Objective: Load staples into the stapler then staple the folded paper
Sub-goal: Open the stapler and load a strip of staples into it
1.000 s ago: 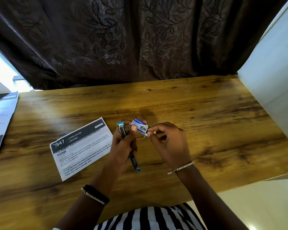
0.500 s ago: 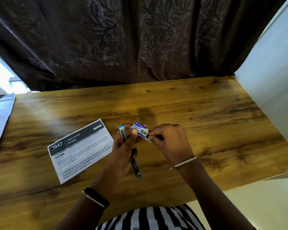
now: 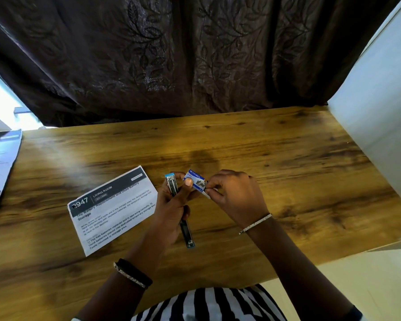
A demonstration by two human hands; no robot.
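Observation:
My left hand (image 3: 171,212) grips a small stapler (image 3: 171,184), swung open, with its metal top end up and its dark lower half (image 3: 187,232) sticking out below the palm. The same hand's thumb and fingers also pinch a little blue and white staple box (image 3: 195,180). My right hand (image 3: 235,198) has its fingertips closed on the box's right end. A folded printed paper (image 3: 111,209) lies flat on the wooden table (image 3: 287,181), just left of my left hand.
Another printed sheet (image 3: 0,167) hangs over the table's left edge. A dark patterned curtain (image 3: 171,54) closes off the back. A white wall panel (image 3: 380,112) stands along the right side. The table's near edge runs just before my striped shirt.
Both hands stay together over the table's middle. The right fingertips have shifted slightly along the box's right end. The paper has not moved.

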